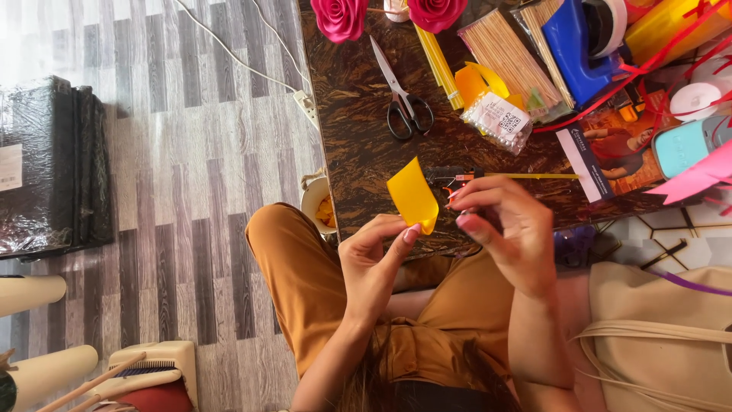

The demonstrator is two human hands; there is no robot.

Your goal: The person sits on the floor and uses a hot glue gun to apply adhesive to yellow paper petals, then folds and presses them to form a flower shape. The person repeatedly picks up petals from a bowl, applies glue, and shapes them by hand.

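Note:
My left hand (374, 263) pinches the lower end of a short yellow ribbon piece (412, 192), which stands up over the near edge of the dark table (351, 130). My right hand (507, 229) hovers just right of the ribbon, fingers curled, thumb and fingertips close together; whether they hold anything small I cannot tell. Black-handled scissors (402, 95) lie on the table beyond the ribbon. Behind my right hand a small dark tool with a red light (450, 178) rests with a thin yellow stick (534, 176) beside it.
Two pink ribbon roses (339, 17) sit at the far table edge. Yellow sticks (441, 61), a bundle of wooden skewers (507, 57), a bag of white beads (499, 120), a blue tape dispenser (579, 46) and red ribbon crowd the right. A beige bag (663, 328) lies at right.

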